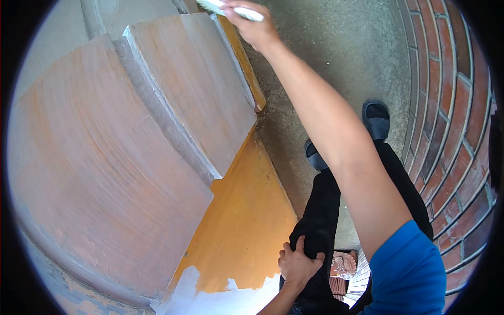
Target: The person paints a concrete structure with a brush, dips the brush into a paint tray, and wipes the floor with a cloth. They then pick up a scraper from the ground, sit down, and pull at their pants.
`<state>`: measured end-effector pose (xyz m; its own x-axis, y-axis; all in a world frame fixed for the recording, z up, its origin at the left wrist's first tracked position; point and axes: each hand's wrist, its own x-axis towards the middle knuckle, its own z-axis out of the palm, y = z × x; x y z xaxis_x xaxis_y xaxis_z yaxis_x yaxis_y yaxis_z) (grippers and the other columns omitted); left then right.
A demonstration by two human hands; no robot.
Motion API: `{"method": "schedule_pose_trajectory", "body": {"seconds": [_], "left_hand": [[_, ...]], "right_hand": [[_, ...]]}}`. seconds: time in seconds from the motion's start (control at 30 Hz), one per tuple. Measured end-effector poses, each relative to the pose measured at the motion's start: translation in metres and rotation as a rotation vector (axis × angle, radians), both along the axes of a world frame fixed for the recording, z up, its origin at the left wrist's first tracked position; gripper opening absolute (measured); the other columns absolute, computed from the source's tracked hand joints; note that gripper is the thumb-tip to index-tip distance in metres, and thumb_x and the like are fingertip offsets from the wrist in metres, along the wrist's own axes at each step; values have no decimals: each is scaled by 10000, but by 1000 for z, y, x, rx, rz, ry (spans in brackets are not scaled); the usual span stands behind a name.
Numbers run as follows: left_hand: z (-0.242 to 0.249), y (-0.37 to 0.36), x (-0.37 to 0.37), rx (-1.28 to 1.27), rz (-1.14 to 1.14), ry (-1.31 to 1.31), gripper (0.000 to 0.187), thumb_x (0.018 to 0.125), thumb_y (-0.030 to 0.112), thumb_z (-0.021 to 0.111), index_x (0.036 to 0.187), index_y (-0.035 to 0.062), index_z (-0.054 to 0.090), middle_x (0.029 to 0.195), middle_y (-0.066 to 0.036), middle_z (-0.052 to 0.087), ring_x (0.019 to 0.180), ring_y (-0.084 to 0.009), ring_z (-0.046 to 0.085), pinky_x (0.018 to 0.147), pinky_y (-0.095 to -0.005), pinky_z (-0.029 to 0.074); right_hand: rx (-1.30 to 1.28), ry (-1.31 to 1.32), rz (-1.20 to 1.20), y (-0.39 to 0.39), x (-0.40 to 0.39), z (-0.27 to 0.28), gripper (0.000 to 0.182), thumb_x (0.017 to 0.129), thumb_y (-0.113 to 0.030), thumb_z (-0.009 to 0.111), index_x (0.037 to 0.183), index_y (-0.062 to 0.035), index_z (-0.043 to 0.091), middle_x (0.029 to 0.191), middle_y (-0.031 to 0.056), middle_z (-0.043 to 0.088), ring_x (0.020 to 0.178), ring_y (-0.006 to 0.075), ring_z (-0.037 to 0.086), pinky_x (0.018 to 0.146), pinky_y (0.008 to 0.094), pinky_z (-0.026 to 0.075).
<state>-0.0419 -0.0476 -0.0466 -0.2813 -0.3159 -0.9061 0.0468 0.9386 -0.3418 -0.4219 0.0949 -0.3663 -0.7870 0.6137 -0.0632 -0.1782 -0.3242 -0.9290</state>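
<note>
My right hand (254,26) reaches to the top of the view, its fingers closed round the white handle of a paintbrush (250,14). The brush head is partly cut off by the upper edge, close to the end of a raised panel (194,79). Streaky, thin whitish paint covers this panel and the broad curved panel (105,173) beside it. Below them, an orange-yellow surface (241,220) carries a patch of white paint (226,302) along its lower part. My left hand (299,265) lies with spread fingers on my black trouser leg (320,215), holding nothing.
A brick wall (451,105) runs down the right side. Concrete floor (341,52) lies between it and the painted piece, with my dark shoes (376,119) on it. Behind my legs, a reddish object (344,264) is only partly visible.
</note>
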Motion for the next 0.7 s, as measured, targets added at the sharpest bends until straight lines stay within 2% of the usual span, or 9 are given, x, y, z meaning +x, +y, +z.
{"method": "schedule_pose_trajectory", "body": {"seconds": [0.1,0.23,0.3,0.4,0.47,0.53,0.63,0.67,0.7], "left_hand": [[1,2,0,-6,0,-13,753,615,499,740,1274,152,633,1040,-202,550,941,-399,605,815,-467,536],[0,1,3,21,-23,2,755,615,504,735,1273,148,634,1040,-209,550,930,-403,608,806,-468,538],[1,0,2,16,-23,-7,755,616,503,734,1273,145,633,1046,-211,548,936,-404,607,812,-471,535],[2,0,0,21,-26,-2,758,613,503,736,1272,143,633,1052,-214,547,939,-404,606,817,-474,533],[2,0,3,32,-34,9,759,612,504,737,1272,144,633,1053,-215,547,937,-404,607,817,-474,534],[3,-1,4,33,-37,9,759,614,505,735,1274,144,632,1055,-217,547,936,-403,608,816,-474,534],[3,-1,7,27,-24,3,757,619,505,731,1276,143,630,1057,-219,547,933,-402,609,813,-473,535],[4,-2,10,25,-20,5,757,620,505,730,1277,142,629,1058,-217,548,933,-401,609,812,-473,535],[4,-3,12,27,-13,8,757,622,505,728,1278,141,628,1059,-216,548,933,-401,610,811,-472,535]], "right_hand": [[69,-304,277,-22,5,15,285,944,-216,666,1219,-144,692,1120,33,717,987,132,649,878,290,520],[-108,-114,260,-86,131,16,314,952,-149,642,1263,-105,657,1067,71,720,947,150,662,828,301,544],[-197,-124,316,-105,204,34,268,946,-117,644,1201,-43,678,1256,159,650,1093,177,632,936,328,510],[-221,-66,302,-94,241,32,282,938,-85,637,1215,-39,664,1245,169,654,1113,201,643,873,302,545],[-179,-214,289,-61,206,58,312,942,-91,635,1251,-48,649,1171,146,691,1017,176,668,829,286,542],[-44,-37,115,-36,127,53,327,944,-126,642,1266,-71,647,1089,102,719,924,142,676,781,275,546],[-33,21,-14,-15,14,54,269,895,-184,718,1149,-95,719,1067,95,734,934,162,687,809,289,541],[34,51,13,-15,-9,47,269,938,-204,676,1186,-102,701,1151,39,710,998,121,643,855,273,526],[11,74,-6,-19,-28,42,195,888,-188,720,1044,-75,743,1108,83,729,986,173,684,855,305,532]]}}
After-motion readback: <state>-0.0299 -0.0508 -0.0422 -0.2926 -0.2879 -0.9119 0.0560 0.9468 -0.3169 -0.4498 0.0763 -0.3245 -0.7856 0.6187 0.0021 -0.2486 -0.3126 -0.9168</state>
